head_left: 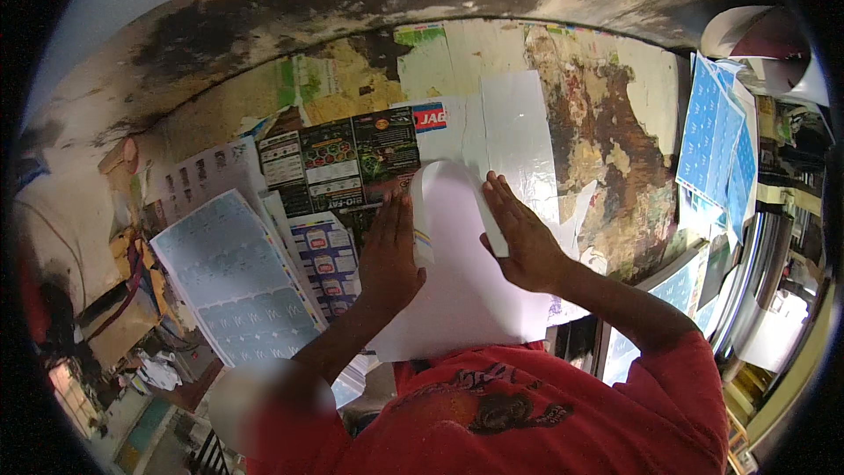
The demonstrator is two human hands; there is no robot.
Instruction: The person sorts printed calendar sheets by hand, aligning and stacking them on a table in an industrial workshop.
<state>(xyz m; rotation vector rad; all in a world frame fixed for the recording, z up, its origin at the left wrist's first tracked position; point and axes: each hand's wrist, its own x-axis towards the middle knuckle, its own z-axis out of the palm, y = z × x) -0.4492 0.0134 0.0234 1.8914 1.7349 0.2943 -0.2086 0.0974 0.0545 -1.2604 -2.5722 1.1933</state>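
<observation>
A large white paper sheet [466,299] lies in front of me, its far end curled up in a rounded arch. My left hand [391,255] rests along the left side of the curl, fingers stretched out and side by side. On the other side, my right hand [525,246] lies against the right edge, fingers extended and the thumb by the sheet's border. Neither hand is wrapped round the paper. Left of my left hand is a dark printed sheet [330,167] with small pictures. Whether the white paper is one sheet or several, I cannot tell.
A blue-grey printed stack [251,281] and a purple-patterned sheet [323,255] lie to the left. Beyond the curl is a glossy pale sheet [519,132]. The worn work surface [607,132] has peeling paper. Blue printed sheets [712,141] hang or lean at far right.
</observation>
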